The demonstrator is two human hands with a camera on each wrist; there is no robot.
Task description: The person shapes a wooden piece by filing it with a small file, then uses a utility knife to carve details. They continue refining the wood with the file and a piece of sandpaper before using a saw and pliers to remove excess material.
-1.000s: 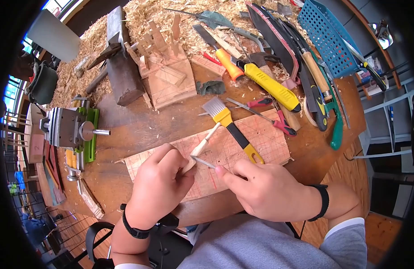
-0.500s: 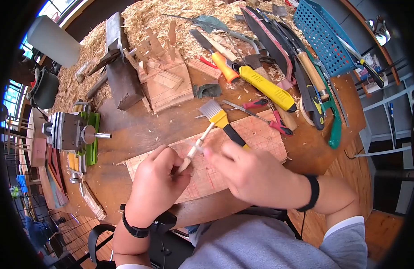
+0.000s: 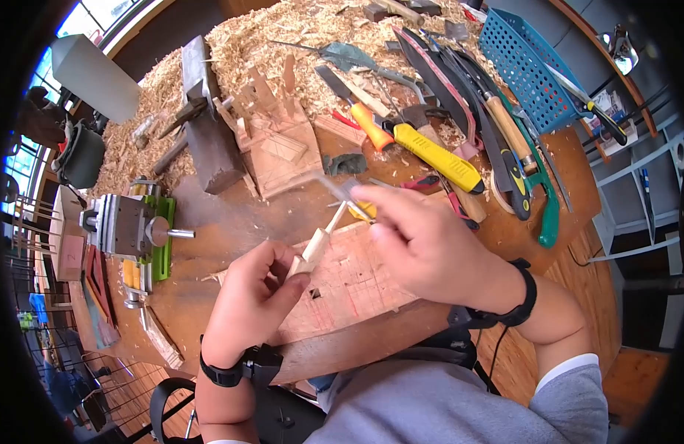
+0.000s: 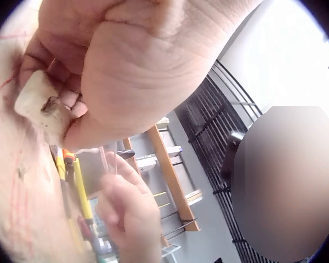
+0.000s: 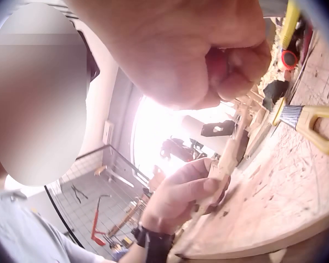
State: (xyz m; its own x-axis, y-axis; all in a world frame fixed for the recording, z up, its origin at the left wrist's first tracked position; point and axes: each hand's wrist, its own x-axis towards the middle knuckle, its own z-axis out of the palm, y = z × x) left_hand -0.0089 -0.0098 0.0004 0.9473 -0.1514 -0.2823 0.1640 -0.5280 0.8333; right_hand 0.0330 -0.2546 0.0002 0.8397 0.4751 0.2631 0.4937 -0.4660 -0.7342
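My left hand [image 3: 249, 296] pinches a pale carved wooden stick [image 3: 312, 250] by its thick lower end, the thumb along its side. The stick slants up to a thin tapered tip; its blocky butt end [image 4: 38, 104] shows in the left wrist view. By the tip, my right hand [image 3: 430, 244] grips a thin grey metal tool [image 3: 333, 186], blurred by motion, its handle part hidden in curled fingers. Below both hands lies a wooden board [image 3: 342, 277] with red pencil lines. A yellow flat brush [image 5: 312, 123] lies on the board, mostly hidden by the right hand in the head view.
Left is a small vise [image 3: 127, 226] with a green base. Behind stand a dark metal-and-wood block [image 3: 212, 152], a lined wooden piece [image 3: 282, 159] and heaped shavings [image 3: 246, 37]. At right lie a yellow cutter [image 3: 438, 157], an orange-handled chisel [image 3: 371, 126], saws and a blue basket [image 3: 530, 70].
My right hand has moved up and away along the stick from its thick part to the thin tip, carrying the tool. My left hand has turned slightly, still holding the stick.
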